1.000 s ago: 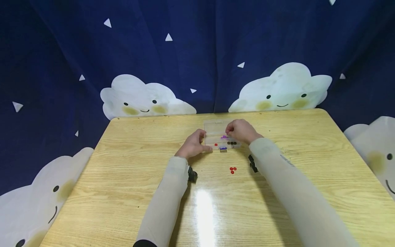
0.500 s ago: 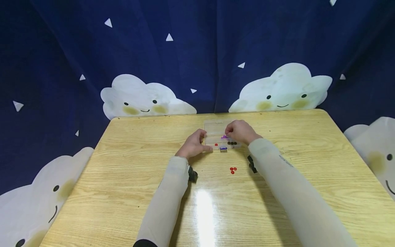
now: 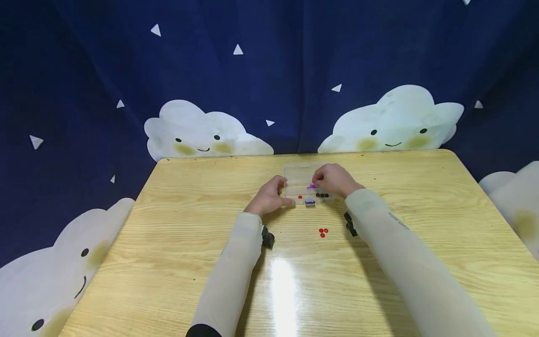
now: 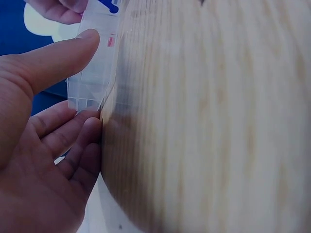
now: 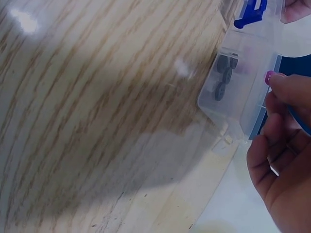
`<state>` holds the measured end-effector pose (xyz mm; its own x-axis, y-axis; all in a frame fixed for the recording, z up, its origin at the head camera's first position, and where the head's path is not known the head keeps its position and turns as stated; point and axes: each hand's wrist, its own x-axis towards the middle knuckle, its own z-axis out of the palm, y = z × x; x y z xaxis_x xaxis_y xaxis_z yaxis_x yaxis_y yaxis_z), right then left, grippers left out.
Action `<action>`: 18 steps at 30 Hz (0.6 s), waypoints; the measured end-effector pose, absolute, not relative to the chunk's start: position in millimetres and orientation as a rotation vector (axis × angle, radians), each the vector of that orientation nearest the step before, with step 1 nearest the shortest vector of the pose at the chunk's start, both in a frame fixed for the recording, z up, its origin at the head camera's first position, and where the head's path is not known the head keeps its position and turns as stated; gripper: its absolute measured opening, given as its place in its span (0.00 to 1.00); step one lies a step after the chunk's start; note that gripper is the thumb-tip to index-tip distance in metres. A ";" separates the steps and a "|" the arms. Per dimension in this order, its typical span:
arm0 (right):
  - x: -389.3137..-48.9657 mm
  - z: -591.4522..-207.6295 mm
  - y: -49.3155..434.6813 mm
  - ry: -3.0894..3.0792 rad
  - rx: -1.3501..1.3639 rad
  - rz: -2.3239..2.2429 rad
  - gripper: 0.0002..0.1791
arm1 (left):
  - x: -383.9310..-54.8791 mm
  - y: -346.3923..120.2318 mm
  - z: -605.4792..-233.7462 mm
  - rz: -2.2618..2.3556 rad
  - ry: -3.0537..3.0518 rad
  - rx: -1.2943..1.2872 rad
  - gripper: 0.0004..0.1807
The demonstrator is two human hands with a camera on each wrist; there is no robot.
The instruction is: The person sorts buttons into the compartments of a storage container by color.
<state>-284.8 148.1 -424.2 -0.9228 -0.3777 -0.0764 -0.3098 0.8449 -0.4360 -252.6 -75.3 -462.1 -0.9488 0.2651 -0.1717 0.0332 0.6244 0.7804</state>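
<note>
A clear plastic box (image 3: 299, 173) stands on the table with its lid raised at the back and a blue latch (image 3: 309, 202) at its front. My left hand (image 3: 268, 196) holds the box's left end, thumb along the front and fingers behind. Over the compartments, my right hand (image 3: 334, 179) pinches a small magenta button (image 5: 268, 77) between thumb and index finger. Purple buttons (image 3: 311, 186) show just under its fingertips. Black buttons (image 5: 221, 90) lie in the right front compartment, and a red button (image 3: 300, 197) lies in the left part.
Three red buttons (image 3: 323, 231) lie on the wooden table (image 3: 168, 243) in front of the box. Dark wrist cameras sit under both sleeves. A blue curtain (image 3: 269, 56) with cloud prints hangs behind the table's far edge.
The head view has shifted slightly, so everything appears a little further right. My left hand keeps its hold on the box, and my right hand stays at the purple buttons with little movement.
</note>
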 end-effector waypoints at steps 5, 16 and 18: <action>-285.6 -422.8 148.9 2.858 -0.565 -0.631 0.11 | -251.4 -75.2 -460.0 1.229 2.590 0.216 0.40; -284.9 -421.1 152.5 2.861 -0.595 -0.600 0.11 | -254.8 -75.4 -464.3 1.221 2.587 0.230 0.40; -284.3 -420.6 154.0 2.870 -0.640 -0.589 0.10 | -254.7 -76.3 -465.3 1.216 2.592 0.228 0.40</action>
